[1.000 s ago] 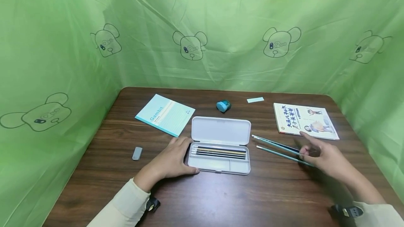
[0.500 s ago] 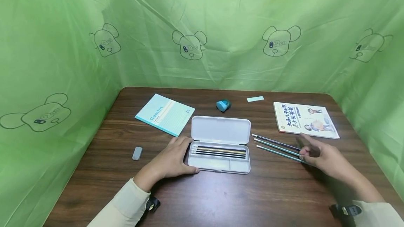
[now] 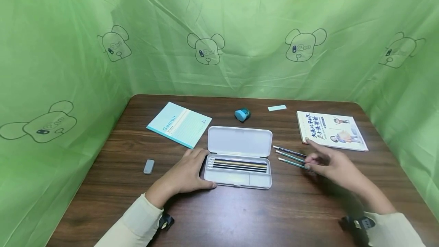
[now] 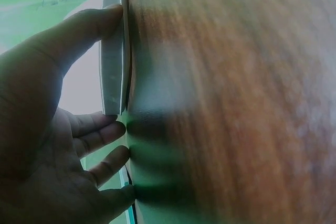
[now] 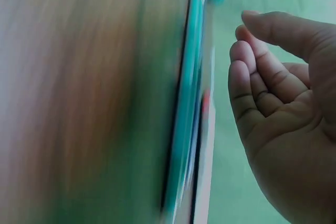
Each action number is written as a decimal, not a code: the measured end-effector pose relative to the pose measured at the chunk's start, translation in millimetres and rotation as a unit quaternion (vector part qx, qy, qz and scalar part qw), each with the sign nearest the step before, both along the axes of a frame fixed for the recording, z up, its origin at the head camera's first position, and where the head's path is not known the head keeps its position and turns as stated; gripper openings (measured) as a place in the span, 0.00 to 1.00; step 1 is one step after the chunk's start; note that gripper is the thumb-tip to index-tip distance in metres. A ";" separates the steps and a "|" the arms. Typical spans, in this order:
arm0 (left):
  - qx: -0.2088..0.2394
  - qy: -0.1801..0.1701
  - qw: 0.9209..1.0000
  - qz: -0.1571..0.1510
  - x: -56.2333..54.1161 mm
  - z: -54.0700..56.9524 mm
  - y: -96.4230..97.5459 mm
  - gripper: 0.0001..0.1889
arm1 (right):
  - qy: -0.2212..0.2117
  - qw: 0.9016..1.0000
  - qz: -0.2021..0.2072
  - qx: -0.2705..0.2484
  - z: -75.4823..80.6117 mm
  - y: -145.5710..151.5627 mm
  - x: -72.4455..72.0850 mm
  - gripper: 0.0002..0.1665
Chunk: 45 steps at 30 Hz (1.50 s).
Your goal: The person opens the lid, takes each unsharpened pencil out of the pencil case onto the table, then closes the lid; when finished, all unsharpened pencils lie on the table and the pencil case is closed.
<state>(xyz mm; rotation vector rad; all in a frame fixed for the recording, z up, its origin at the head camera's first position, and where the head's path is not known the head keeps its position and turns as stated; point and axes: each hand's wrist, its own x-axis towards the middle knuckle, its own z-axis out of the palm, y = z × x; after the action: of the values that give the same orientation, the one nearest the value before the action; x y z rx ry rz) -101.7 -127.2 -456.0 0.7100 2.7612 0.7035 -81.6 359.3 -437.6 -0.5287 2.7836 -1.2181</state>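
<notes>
An open white pencil case (image 3: 227, 179) lies mid-table, its lid (image 3: 240, 141) tipped back and several dark pencils (image 3: 238, 166) in its rear compartment. My left hand (image 3: 186, 172) holds the case's left end, thumb at the front edge, fingers round the side and back. Right of the case lie three pencils with white ends: a dark one (image 3: 286, 150) at the back and two teal ones, the middle (image 3: 288, 156) and the nearest (image 3: 289, 162). My right hand (image 3: 330, 165) hovers over their right ends, which it hides. In the right wrist view its fingers (image 5: 247, 85) are loosely bent, apart from the pencils.
A light-blue notebook (image 3: 180, 124) lies back left, and a grey eraser (image 3: 149, 166) sits at the left. Behind the case are a blue-green pencil sharpener (image 3: 242, 114) and a pale strip (image 3: 277, 108). A picture book (image 3: 332, 130) lies back right. Green curtains (image 3: 240, 75) surround the table.
The dark pencil and the middle teal one came to lie separately, the three side by side. My right hand let go of them and moved left over them. My left hand has stayed put.
</notes>
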 end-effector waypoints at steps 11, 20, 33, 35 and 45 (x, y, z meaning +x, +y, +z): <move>0.006 -0.005 1.000 0.004 0.8 0.2 -0.4 0.52 | 0.021 0.991 0.113 0.062 6.0 -118.1 -12.7 0.45; 0.002 -0.004 1.000 -0.002 0.9 2.7 1.0 0.52 | 0.023 0.980 0.132 0.150 1.6 -136.4 -14.8 0.46; 0.002 -0.007 1.000 0.004 0.8 1.6 1.0 0.53 | 0.038 0.973 0.125 0.191 0.7 -144.8 -13.9 0.45; 0.003 -0.005 1.000 0.002 0.7 1.3 1.1 0.52 | 0.038 0.972 0.124 0.196 2.1 -145.6 -13.9 0.45; 0.005 -0.003 1.000 0.004 1.4 0.6 0.4 0.52 | 0.035 0.972 0.134 0.192 3.1 -145.7 -11.3 0.43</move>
<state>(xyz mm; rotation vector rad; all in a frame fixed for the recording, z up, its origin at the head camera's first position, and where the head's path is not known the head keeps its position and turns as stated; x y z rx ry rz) -100.3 -126.8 -455.4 0.6983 2.7593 0.7191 -92.8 213.7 -434.6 -0.8817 2.7795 -0.5999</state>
